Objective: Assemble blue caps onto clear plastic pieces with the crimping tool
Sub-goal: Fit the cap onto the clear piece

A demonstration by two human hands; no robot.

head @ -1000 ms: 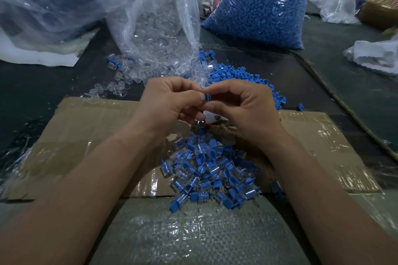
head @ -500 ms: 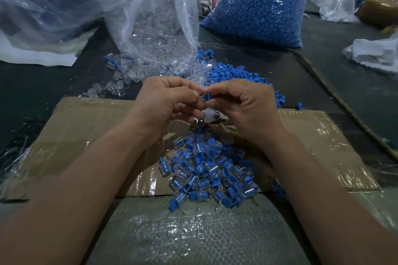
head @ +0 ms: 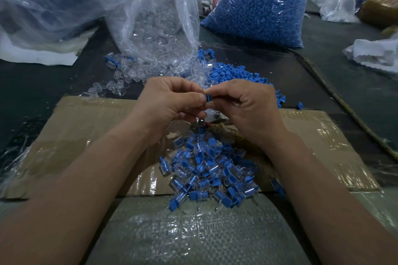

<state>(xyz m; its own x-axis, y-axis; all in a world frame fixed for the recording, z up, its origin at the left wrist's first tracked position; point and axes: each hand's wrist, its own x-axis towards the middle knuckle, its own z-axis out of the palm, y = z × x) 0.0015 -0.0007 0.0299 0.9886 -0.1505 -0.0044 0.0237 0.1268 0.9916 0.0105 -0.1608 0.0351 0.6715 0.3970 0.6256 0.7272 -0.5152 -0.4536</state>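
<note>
Fingers [head: 199,98] of both hands pinch one blue cap [head: 208,98] between them, left hand [head: 170,103] and right hand [head: 247,107] meeting above the tool [head: 212,115]; any clear piece is hidden. Seat cap square before crimping, I'd say. Count: two hands, one held cap, three bags, finished pile [head: 206,170] too many to count.

- A single head view is given, looking forward and steeply down over both forearms.
- The hands [head: 206,103] are seen close, at centre frame.
- The far bags [head: 258,2] are bent by the wide lens.
- No second view is provided.
</note>
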